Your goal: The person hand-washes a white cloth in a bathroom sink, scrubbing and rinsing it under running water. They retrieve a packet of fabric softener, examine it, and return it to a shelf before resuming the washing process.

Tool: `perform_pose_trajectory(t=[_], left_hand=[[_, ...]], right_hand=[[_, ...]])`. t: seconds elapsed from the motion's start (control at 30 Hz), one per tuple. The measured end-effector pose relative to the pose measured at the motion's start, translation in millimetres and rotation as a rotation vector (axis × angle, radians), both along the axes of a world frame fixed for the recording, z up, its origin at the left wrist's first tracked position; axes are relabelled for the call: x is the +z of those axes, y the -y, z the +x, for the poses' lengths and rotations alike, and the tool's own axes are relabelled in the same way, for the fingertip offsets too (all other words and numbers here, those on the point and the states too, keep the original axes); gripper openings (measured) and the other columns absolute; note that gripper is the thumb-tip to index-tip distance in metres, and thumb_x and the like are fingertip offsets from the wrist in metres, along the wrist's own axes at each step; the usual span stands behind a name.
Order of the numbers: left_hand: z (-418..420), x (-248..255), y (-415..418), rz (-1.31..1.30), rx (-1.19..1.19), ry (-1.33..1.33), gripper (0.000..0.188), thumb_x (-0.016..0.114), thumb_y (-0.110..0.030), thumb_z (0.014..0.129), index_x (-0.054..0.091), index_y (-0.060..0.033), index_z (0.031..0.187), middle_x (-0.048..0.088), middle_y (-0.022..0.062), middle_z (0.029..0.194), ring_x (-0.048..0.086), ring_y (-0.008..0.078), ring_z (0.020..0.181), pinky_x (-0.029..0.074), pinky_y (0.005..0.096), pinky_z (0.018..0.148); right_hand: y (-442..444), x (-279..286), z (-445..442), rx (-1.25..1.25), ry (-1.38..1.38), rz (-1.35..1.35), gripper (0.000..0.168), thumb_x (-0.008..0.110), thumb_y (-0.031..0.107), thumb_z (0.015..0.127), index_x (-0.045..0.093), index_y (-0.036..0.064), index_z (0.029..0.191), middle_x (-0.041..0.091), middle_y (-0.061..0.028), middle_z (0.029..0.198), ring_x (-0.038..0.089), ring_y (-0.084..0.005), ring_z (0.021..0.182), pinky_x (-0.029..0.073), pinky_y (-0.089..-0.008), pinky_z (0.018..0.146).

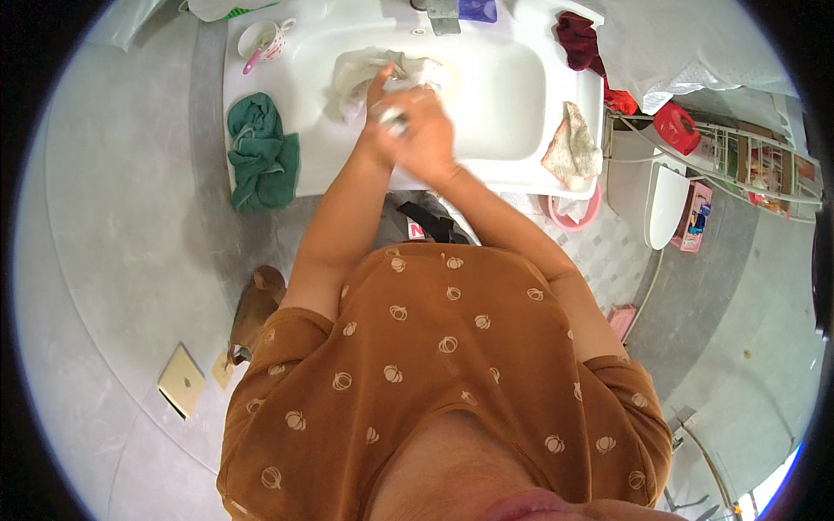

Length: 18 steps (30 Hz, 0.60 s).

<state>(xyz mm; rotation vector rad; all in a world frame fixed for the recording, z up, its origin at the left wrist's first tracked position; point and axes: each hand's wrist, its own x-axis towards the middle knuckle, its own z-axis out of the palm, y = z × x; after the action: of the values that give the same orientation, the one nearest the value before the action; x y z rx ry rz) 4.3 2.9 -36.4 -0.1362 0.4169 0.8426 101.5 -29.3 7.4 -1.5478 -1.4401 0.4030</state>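
Observation:
My right hand (422, 133), blurred, lies over my left hand (379, 133) above the white sink basin (502, 104). A small whitish-grey thing (393, 121) shows at my right hand's curled fingers; the blur hides what it is. The left hand is partly covered by the right, with one finger pointing up towards the tap. Just beyond the hands, a wet white cloth (358, 73) lies bunched in the basin, partly hidden by them. Whether the left hand grips any of it cannot be seen.
A green towel (257, 153) and a dotted cup (260, 40) with a pink-handled utensil (251, 62) sit on the left rim. The grey tap (445, 18) is at the back. On the right rim lie a dark red cloth (576, 39) and a beige cloth (573, 146). A pink bin (580, 218) stands below.

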Motion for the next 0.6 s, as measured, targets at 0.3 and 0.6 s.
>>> perform_pose_trajectory(t=[0.3, 0.6], left_hand=[[27, -21, 0, -0.117, 0.18, -0.458, 0.032, 0.049, -0.025, 0.095, 0.052, -0.0024, 0.117, 0.061, 0.0118, 0.108, 0.062, 0.0239, 0.097, 0.052, 0.0403, 0.086], [20, 0, 7, -0.01, 0.087, -0.596, 0.026, 0.058, -0.018, 0.09, 0.059, -0.0027, 0.111, 0.063, 0.0064, 0.097, 0.062, 0.0179, 0.088, 0.051, 0.0342, 0.081]], right_hand=[[-21, -33, 24, -0.153, -0.068, -0.287, 0.021, 0.067, 0.027, 0.075, 0.064, 0.009, 0.084, 0.065, -0.0148, 0.072, 0.063, -0.0299, 0.06, 0.05, -0.0385, 0.057], [-11, -54, 30, -0.026, -0.348, -0.336, 0.014, 0.066, 0.02, 0.076, 0.064, 0.01, 0.085, 0.065, -0.012, 0.078, 0.063, -0.027, 0.067, 0.05, -0.031, 0.063]])
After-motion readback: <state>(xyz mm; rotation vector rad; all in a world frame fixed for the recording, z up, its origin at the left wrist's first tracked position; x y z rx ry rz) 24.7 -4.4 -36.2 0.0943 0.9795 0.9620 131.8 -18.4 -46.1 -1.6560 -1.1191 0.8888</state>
